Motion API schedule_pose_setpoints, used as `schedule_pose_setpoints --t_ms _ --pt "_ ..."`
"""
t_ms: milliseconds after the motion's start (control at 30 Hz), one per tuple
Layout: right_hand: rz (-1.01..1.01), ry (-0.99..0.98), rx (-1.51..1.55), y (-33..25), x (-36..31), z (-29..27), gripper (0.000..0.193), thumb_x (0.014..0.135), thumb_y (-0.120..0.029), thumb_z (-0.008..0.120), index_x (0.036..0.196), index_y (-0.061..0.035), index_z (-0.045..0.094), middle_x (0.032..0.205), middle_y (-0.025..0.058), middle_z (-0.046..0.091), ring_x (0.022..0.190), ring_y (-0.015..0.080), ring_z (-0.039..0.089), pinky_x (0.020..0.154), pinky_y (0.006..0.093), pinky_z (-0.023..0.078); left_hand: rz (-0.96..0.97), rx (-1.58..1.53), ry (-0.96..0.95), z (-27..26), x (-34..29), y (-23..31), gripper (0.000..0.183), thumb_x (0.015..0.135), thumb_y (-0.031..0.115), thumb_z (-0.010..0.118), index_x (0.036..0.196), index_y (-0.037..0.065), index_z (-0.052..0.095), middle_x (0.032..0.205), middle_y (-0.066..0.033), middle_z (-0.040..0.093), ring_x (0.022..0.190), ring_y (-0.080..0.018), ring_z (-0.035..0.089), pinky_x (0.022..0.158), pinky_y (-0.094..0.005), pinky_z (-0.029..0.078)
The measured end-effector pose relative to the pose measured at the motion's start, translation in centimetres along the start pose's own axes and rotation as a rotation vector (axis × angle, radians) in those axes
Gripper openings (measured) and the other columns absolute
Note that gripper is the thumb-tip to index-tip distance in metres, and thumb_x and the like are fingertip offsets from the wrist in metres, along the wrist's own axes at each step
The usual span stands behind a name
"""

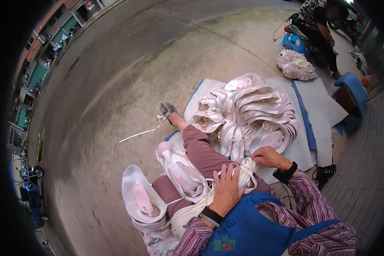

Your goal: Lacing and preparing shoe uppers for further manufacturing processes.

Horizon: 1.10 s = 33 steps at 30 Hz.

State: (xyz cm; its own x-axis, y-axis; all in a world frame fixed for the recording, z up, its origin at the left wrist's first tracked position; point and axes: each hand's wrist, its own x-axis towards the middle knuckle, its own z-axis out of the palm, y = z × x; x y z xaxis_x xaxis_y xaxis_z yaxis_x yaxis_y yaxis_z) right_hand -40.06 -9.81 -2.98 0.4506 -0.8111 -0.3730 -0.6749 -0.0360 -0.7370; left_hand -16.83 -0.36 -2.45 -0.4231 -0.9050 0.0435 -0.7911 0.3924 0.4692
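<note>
A bundle of cream shoelaces (pixel 246 171) lies across my lap, with more loose laces (pixel 187 215) trailing to the left. My left hand (pixel 227 191) rests on the laces with its fingers stretched out. At the bundle's far end, my right hand (pixel 266 157) is closed with its fingertips pinching the laces. A white-and-pink shoe upper (pixel 181 170) leans against my leg, a lace running from it toward my left hand. Further left stands another upper (pixel 141 194) with a pink patch inside its opening.
Many pink-and-white uppers (pixel 260 104) are heaped on a pale mat (pixel 303 147) ahead. Another bunch (pixel 296 64) sits beyond it. A seated person (pixel 320 32) is at the far right, near a blue chair (pixel 354 100). One loose lace (pixel 136 135) lies on the concrete ground.
</note>
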Motion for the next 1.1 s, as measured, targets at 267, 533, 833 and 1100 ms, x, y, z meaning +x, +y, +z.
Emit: schedule_pose_setpoints --t_ms 267,533,833,1100 --pt "-0.178 0.182 -0.461 3.8 0.3 0.1 0.016 0.08 -0.004 0.052 0.089 0.0008 0.065 0.077 0.0197 0.063 0.076 0.0386 0.062 0.072 0.0447 0.049 0.002 0.01 0.001 0.4 0.1 0.0 0.081 0.075 0.035 0.073 0.141 0.005 0.037 0.136 -0.0187 0.043 0.132 -0.0393 0.034 0.106 -0.0607 0.022" --pt "0.236 1.209 -0.562 15.7 -1.6 -13.6 0.018 0.082 -0.002 0.045 0.09 0.0 0.06 0.08 0.0241 0.06 0.08 0.0399 0.061 0.069 0.0464 0.05 0.012 -0.003 0.008 0.8 0.2 0.2 0.084 0.072 0.033 0.075 0.141 0.005 0.036 0.137 -0.0196 0.041 0.133 -0.0398 0.032 0.107 -0.0619 0.021" --pt "-0.277 1.061 0.884 5.7 -3.3 -19.9 0.013 0.094 -0.005 0.052 0.106 -0.003 0.057 0.073 0.0006 0.053 0.056 0.0056 0.051 0.046 0.0186 0.042 0.012 -0.074 -0.027 -1.1 -0.4 -0.6 0.081 0.075 0.028 0.073 0.141 0.002 0.034 0.138 -0.0202 0.04 0.131 -0.0392 0.036 0.106 -0.0606 0.024" --pt "-0.484 -0.054 1.051 -21.5 -0.2 -0.2 0.013 0.097 -0.004 0.047 0.102 -0.0024 0.058 0.08 0.0024 0.058 0.056 0.0064 0.054 0.048 0.0215 0.045 -0.062 -0.797 0.273 -9.9 -0.4 0.3 0.053 0.079 0.011 0.073 0.124 0.001 0.048 0.126 -0.0175 0.05 0.115 -0.0304 0.051 0.099 -0.0369 0.039"
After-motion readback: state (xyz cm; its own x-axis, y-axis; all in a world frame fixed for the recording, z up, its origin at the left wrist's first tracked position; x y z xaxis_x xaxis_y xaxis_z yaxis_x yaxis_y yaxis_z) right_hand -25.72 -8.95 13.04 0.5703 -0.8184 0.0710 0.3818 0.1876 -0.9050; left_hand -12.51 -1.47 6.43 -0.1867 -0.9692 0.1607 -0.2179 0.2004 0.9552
